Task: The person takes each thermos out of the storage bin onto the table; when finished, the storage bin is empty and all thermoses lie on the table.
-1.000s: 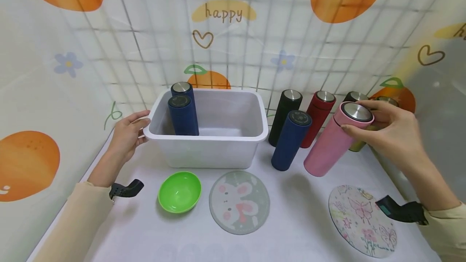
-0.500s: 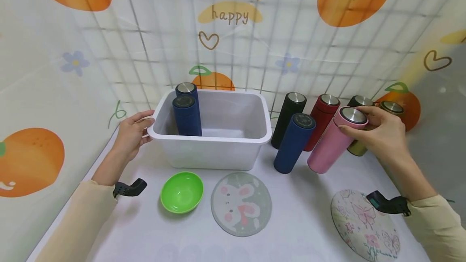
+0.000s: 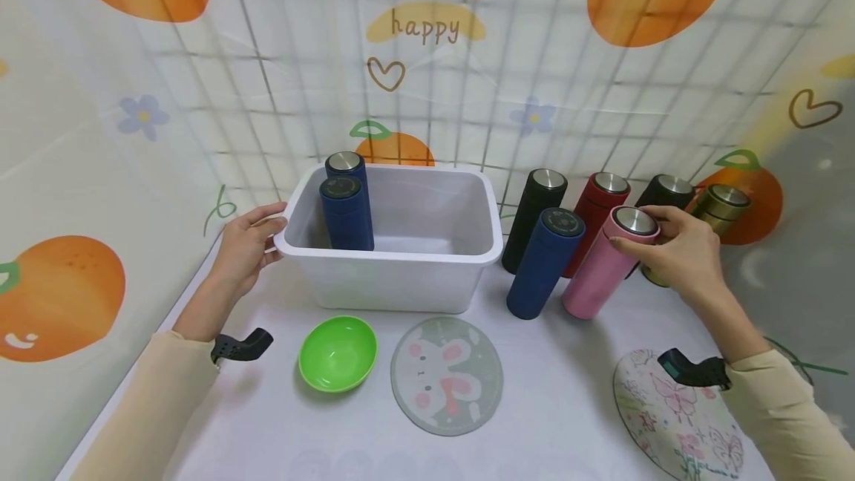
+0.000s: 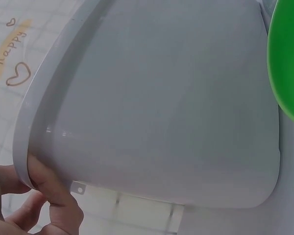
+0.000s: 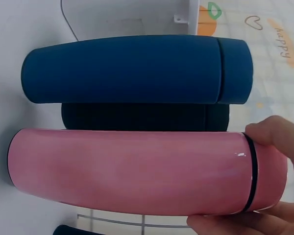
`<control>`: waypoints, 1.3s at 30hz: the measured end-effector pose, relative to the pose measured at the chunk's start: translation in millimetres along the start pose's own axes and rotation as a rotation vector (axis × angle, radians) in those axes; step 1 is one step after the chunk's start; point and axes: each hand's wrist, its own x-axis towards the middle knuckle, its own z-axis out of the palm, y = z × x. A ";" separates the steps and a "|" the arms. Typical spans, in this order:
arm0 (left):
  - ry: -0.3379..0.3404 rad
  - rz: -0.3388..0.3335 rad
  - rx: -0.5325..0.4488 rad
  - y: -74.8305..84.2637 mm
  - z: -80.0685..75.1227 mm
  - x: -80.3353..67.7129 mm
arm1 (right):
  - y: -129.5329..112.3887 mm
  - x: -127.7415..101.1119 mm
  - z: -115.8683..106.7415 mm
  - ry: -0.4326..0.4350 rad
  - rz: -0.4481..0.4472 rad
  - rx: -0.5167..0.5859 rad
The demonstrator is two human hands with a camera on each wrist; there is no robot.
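Note:
In the head view my left hand [image 3: 242, 247] grips the left rim of a white plastic bin [image 3: 394, 282], fingers and thumb on either side of the edge. Two blue thermos flasks [image 3: 347, 217] stand inside at its left end. My right hand [image 3: 688, 251] holds a pink thermos [image 3: 597, 277] around its lid, thumb on the near left side and fingers behind. A blue thermos [image 3: 539, 269] stands just left of the pink one. The right wrist view shows the pink thermos [image 5: 132, 171] alongside the blue thermos [image 5: 122, 71], with a dark one behind.
Behind stand a black thermos [image 3: 534, 221], a red thermos [image 3: 597, 199], another black thermos [image 3: 668, 190] and a gold thermos [image 3: 720, 206]. In front lie a green bowl [image 3: 337, 355], a round bunny mat [image 3: 446, 377] and a patterned round mat [image 3: 675, 414]. A printed curtain hangs over wire grid behind.
My right hand has carried the pink thermos left and lower, closer to the blue thermos, uncovering more of the gold one. The left hand stays on the bin's rim. The head view has shifted slightly.

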 end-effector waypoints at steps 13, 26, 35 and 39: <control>-0.007 0.011 -0.042 -1.3 -4.5 -1.6 | 11.9 1.2 11.2 -0.011 -0.036 0.075; -0.006 0.002 -0.036 3.2 -5.8 -1.6 | 23.0 -4.7 19.8 0.001 -0.030 0.136; -0.005 -0.002 -0.028 1.0 -3.8 -0.1 | 23.9 -9.1 20.7 0.010 -0.056 0.113; -0.008 -0.001 -0.001 -0.6 -2.3 1.0 | 23.3 -10.4 18.0 0.024 -0.050 0.092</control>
